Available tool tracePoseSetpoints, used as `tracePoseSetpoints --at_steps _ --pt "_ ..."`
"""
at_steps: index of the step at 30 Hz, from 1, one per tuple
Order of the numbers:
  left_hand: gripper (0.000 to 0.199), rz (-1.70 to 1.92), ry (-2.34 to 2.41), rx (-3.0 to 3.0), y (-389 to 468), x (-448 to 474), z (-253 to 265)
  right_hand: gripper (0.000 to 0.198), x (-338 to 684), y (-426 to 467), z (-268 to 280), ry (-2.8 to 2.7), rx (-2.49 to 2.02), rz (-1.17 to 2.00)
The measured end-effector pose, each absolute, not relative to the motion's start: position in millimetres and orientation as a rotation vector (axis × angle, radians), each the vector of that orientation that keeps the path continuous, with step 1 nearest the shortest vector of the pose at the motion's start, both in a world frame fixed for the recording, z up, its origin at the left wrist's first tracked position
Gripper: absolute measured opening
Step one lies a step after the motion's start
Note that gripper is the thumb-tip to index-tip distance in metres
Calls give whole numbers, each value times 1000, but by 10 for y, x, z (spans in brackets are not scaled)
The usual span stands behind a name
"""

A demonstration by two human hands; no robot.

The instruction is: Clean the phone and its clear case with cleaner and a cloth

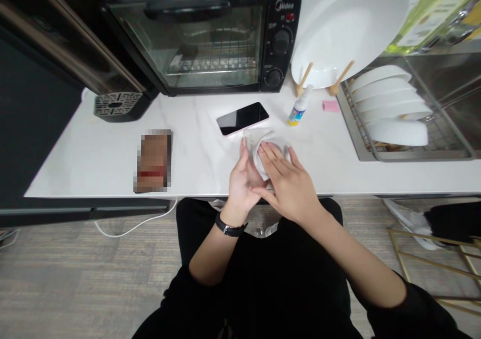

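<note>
My left hand [240,181] is closed around a clear, thin item [248,139] that looks like a see-through phone case; most of it is covered. Over it lies a light grey cloth [280,139], pressed down by the flat fingers of my right hand [287,178]. Both hands are at the counter's front edge. Just beyond them a phone [243,119] with a dark screen lies face up. A small white spray bottle [296,112] with a blue and yellow label stands to the right of the phone.
A black toaster oven [203,43] stands behind, beside a dispenser's drip tray [117,103]. Left on the white counter [195,168] lies a blurred-out flat object [152,161]. To the right are a large white plate [349,33] on a wooden stand, a pink piece [330,106] and bowls [398,131] in a sink rack.
</note>
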State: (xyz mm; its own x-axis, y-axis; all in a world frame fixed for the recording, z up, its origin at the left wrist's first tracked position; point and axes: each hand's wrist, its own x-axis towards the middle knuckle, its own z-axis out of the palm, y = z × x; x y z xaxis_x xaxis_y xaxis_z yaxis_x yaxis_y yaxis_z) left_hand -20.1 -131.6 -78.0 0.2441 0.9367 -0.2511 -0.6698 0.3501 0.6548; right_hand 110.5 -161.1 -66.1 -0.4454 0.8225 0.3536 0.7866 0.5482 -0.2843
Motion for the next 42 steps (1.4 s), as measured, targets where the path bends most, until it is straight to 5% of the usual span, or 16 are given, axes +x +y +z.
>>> tracePoseSetpoints --at_steps 6,13,23,36,42 --pt "45 1081 563 489 -1254 -206 -757 99 1048 -1208 -572 -2350 -1306 256" --pt "58 1083 484 387 -1241 -261 -711 119 964 -1996 -612 -2441 -1153 326" --pt "50 1149 527 566 -1239 -179 -762 101 1048 -1510 -676 -2295 -1373 142" --pt "55 1193 452 409 -1296 -265 -714 118 847 -2102 -708 -2387 -1251 288" --pt "53 1234 505 242 -1302 -228 -560 103 960 -1794 -754 -2302 -1406 204"
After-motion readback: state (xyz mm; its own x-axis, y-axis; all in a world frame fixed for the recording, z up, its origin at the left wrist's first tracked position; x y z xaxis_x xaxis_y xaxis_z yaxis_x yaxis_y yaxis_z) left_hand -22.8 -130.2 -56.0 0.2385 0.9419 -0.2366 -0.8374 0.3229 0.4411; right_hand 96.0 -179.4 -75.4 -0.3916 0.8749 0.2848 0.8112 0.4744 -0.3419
